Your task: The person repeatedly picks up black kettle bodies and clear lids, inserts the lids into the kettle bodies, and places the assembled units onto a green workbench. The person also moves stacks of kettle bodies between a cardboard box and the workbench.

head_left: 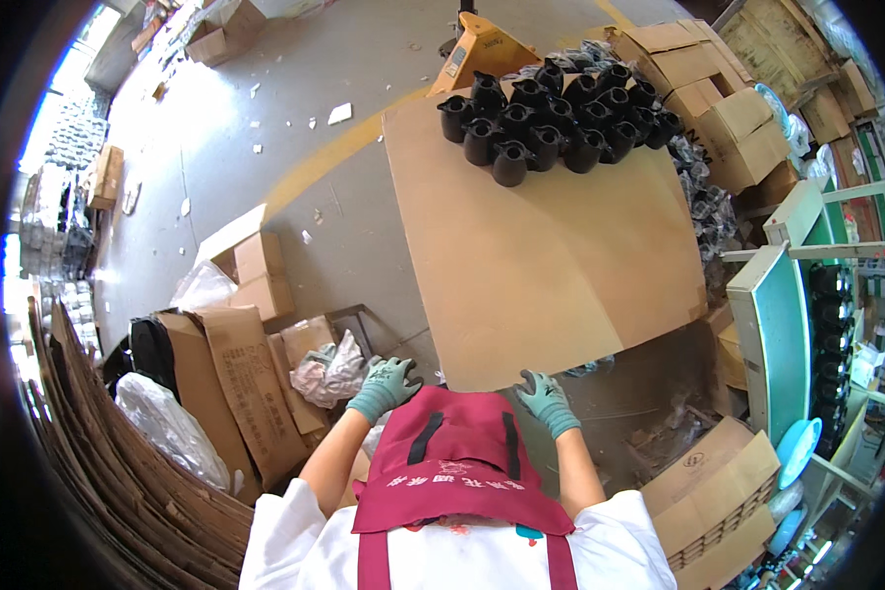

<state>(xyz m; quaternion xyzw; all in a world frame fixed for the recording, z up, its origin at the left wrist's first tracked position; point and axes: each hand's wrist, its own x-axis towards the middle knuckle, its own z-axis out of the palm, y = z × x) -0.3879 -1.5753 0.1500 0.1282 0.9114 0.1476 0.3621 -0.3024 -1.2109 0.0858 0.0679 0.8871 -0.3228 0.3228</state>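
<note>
A large flat cardboard sheet point(541, 256) lies in front of me, its near edge close to my waist. Many black jug-like vessels point(546, 147) stand packed together on its far end. My left hand point(385, 386), in a green-grey knit glove, is held left of the sheet's near corner, fingers loosely apart and nothing visible in them. By the near edge of the cardboard is my right hand point(548, 403), gloved alike, thumb and fingers apart. Whether it touches the edge I cannot tell. A maroon apron point(452, 447) hangs between my forearms.
Beyond the cardboard stands an orange pallet jack point(482, 49). Cartons point(718, 108) and plastic-wrapped black items point(708, 202) line the far right. A green-topped bench point(777, 334) is at right, an open carton point(708, 482) nearer. Folded cardboard point(118, 452) and boxes point(251, 383) crowd my left.
</note>
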